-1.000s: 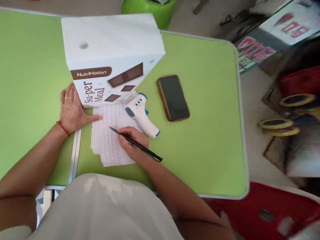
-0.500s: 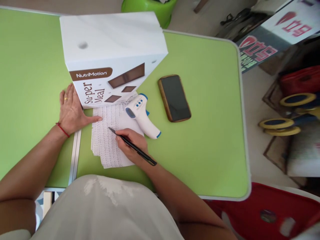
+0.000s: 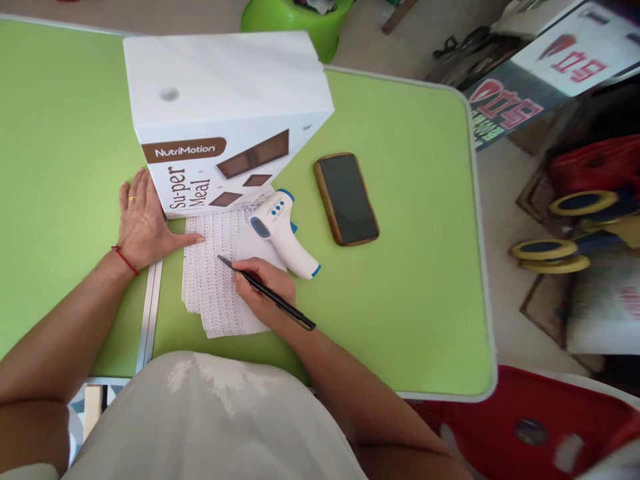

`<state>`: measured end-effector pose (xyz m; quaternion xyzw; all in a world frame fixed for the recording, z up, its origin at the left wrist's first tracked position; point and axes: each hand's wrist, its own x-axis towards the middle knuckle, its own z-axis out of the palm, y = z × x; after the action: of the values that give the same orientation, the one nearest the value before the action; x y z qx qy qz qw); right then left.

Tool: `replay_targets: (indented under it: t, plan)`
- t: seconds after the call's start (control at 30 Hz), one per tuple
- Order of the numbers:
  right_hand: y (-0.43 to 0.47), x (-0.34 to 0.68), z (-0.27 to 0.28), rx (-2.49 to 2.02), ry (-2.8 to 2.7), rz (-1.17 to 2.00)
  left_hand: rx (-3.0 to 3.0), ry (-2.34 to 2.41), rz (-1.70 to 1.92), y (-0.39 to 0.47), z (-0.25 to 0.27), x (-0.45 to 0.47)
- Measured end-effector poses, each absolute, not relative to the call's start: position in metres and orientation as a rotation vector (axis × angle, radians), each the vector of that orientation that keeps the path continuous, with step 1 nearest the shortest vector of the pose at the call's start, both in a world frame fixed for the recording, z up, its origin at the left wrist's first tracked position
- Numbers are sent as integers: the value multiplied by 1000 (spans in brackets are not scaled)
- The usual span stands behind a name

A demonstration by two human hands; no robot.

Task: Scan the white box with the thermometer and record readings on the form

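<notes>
My right hand (image 3: 265,288) grips a black pen (image 3: 280,303), its tip pointing up and left over the written sheets of paper (image 3: 215,293). Rows of small handwriting cover the sheets' left part; the right part looks blank. My left hand (image 3: 144,220) lies flat on the green table, fingers spread, its thumb over the papers' left edge. Beside its fingers stands a white NutriMotion box (image 3: 225,87), which covers the papers' top edge. A white and blue infrared thermometer (image 3: 285,237) rests partly on the papers, just above my right hand.
A smartphone in a brown case (image 3: 347,199) lies right of the thermometer on the green table (image 3: 425,267). Past the table's far edge is a green stool (image 3: 320,27). A printed carton (image 3: 530,87) and a red chair (image 3: 490,427) are off to the right.
The view has shifted slightly, so the phone and table edge sit a little further left. Both hands and the pen hold nearly the same place on the papers.
</notes>
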<state>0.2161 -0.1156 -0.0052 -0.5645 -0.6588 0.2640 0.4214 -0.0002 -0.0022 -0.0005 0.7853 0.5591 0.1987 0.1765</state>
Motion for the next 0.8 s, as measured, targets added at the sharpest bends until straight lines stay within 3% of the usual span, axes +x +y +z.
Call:
replay_targets:
  t: [0.8]
  plan:
    - [-115, 215, -8, -1406, -1616, 648, 2230, 1578, 569, -1, -2, 0]
